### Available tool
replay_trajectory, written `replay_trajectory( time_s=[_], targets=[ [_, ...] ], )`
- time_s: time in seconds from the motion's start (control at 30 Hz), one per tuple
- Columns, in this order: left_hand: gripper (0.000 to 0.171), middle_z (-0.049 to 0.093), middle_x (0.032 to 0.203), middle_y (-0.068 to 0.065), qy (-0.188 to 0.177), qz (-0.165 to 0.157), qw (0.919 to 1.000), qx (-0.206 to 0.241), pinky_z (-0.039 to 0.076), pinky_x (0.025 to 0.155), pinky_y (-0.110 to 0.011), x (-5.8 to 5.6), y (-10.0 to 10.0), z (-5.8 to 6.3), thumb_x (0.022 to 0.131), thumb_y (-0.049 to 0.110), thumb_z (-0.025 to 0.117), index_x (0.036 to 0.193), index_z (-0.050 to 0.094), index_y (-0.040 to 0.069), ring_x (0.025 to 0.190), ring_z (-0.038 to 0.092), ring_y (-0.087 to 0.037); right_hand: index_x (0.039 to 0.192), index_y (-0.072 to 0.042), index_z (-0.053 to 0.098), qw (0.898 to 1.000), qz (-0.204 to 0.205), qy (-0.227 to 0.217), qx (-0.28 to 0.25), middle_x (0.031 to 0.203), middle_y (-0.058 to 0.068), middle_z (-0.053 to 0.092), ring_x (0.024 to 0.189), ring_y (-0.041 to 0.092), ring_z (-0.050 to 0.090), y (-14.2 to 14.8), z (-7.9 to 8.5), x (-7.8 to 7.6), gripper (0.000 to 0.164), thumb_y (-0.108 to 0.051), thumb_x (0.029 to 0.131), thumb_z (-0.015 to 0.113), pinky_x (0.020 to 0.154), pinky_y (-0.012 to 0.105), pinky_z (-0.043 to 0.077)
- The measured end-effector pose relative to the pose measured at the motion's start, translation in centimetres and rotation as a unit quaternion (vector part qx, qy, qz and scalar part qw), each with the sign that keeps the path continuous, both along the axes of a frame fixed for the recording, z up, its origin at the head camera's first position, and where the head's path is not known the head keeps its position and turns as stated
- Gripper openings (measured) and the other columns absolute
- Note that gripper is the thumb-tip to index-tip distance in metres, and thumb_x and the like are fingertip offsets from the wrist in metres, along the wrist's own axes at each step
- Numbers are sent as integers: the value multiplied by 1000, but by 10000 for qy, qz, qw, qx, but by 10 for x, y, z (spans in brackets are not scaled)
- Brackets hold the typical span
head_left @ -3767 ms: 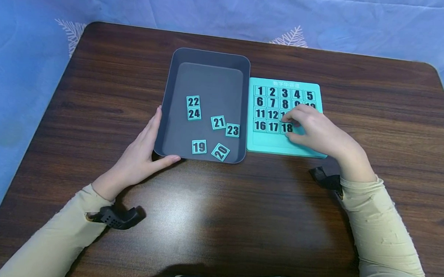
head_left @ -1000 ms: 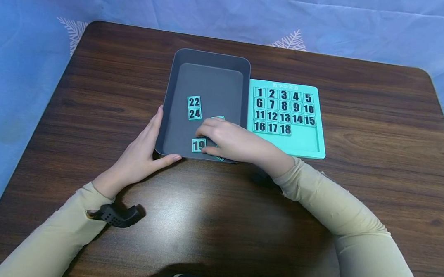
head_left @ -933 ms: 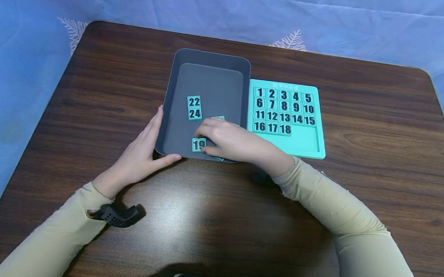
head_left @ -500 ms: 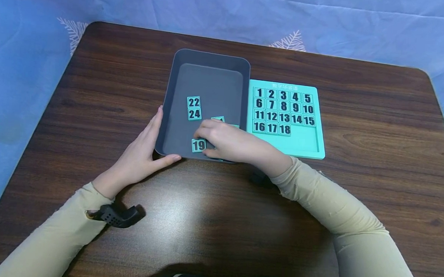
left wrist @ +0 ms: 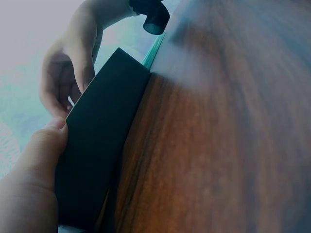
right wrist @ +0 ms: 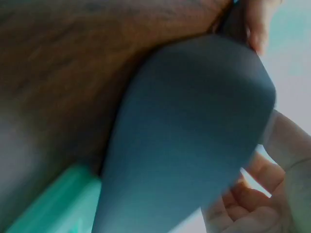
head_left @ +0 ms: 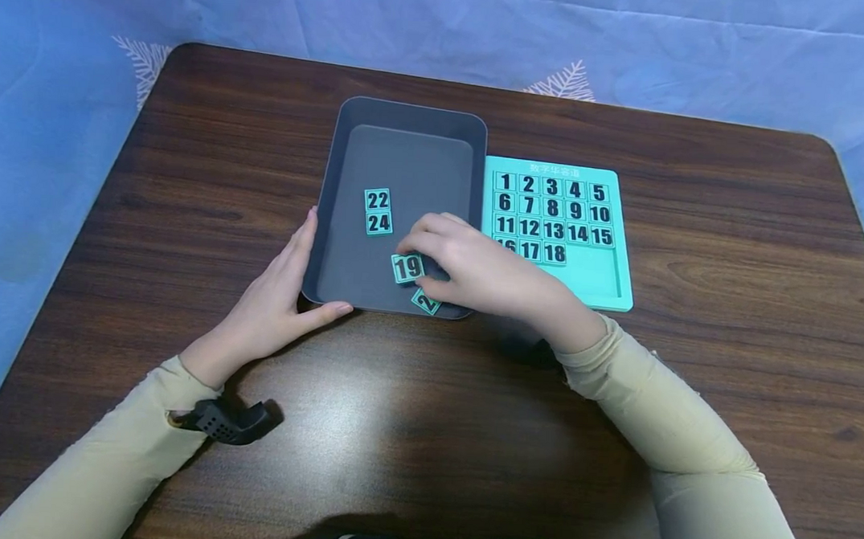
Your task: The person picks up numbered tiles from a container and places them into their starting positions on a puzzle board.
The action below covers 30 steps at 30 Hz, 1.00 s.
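Observation:
My right hand (head_left: 475,267) is over the grey tray (head_left: 408,160), pinching the number tile 19 (head_left: 406,268) between thumb and fingers; the tile is slightly tilted. Below it lies a partly covered tile (head_left: 426,302). Tiles 22 (head_left: 378,199) and 24 (head_left: 378,222) lie edge to edge in the tray. Tiles 21 and 23 are hidden behind my right hand. My left hand (head_left: 267,302) rests against the tray's near-left corner, fingers straight along the side, its thumb (left wrist: 46,145) on the rim in the left wrist view.
A turquoise number board (head_left: 594,285) stands right beside the tray, with tiles in order from 1 to 18 and a bare space at its lower right. All sit on a dark wooden table (head_left: 730,234), with a blue cloth (head_left: 442,29) behind it.
My right hand came from the board into the tray and took hold of tile 19, which has just shifted up and to the right. My left hand has stayed at the tray.

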<state>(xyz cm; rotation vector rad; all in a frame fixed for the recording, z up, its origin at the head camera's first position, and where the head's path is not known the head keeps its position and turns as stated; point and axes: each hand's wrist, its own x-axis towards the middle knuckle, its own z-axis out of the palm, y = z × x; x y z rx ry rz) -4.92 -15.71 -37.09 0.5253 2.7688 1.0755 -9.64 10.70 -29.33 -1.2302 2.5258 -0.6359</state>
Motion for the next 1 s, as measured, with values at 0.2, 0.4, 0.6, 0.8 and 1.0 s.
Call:
replay_trajectory(
  time_s=[0.2,0.4,0.6,0.8,1.0],
  targets=[
    [104,-5,152,2,35,2,10000,2,22,103,-54,0,0,0,78,50,64,144,-13,26,138,5,-19,116,-9,58,9996,-226,144,-129,113,0,52,105,13,45,31,11,2,33,-12,83,61,87,30,40],
    [104,-6,152,4,28,15,10000,3,21,104,-54,0,1,-1,78,50,64,144,-13,26,138,5,-19,113,-11,59,9966,-734,367,-107,112,0,54,101,15,47,64,24,9,32,-13,82,64,81,34,41],
    [104,-8,152,4,128,40,9999,-18,20,104,-55,0,1,-1,78,49,65,144,-12,26,139,3,-19,110,-9,61,9906,-1091,820,-75,108,2,55,98,16,49,96,33,15,35,-10,77,69,77,34,41],
    [104,-8,153,2,516,-48,9987,-10,16,107,-51,0,1,-1,77,48,66,146,-8,22,139,-2,-15,108,-7,61,9858,-1385,949,-25,104,1,55,92,15,51,122,29,18,37,-8,73,72,77,31,41],
    [103,-4,153,-3,1029,-169,9945,-77,12,110,-45,-1,2,-3,76,47,68,147,1,14,139,-4,-17,108,-7,61,9825,-1505,1092,-78,103,2,54,90,13,50,136,20,17,39,-7,71,73,75,30,41]
  ],
)
